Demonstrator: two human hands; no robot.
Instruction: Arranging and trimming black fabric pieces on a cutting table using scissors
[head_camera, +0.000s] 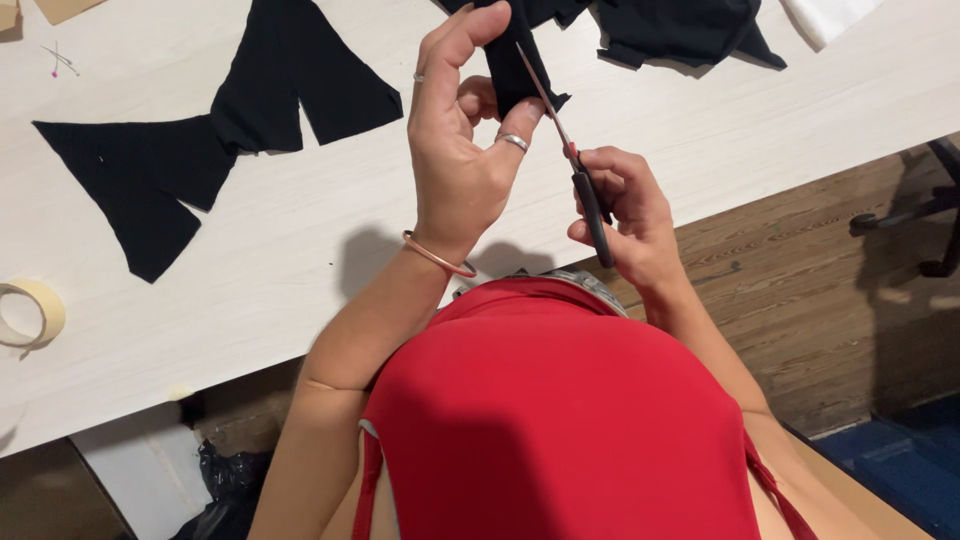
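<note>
Fabric strip (513, 62), black and narrow, is held up above the table (300, 250) between the two hands, in front of the person's red top (560, 420). Left hand (458, 140) pinches the strip: the thumb and the ring finger press on its lower end, while the index finger stands straight up beside it. This hand has a silver ring (514, 142) on one finger, and a thin copper bangle (437, 256) sits at the wrist.

Right hand (625, 215) is closed around the black handles of the scissors (570, 160). The blades point up and to the left, and they lie against the right edge of the strip, near its lower end. I cannot tell if the blades are apart or together.

On the pale wooden table, a large black fabric piece (190, 150) with angular cuts lies flat to the left, well apart from the hands. More black cloth (680, 30) is heaped at the far edge. A roll of tape (30, 312) lies near the left border, and a pin (58, 62) is in the far left corner. At the right, a wooden floor (820, 290) is visible below the table edge.
</note>
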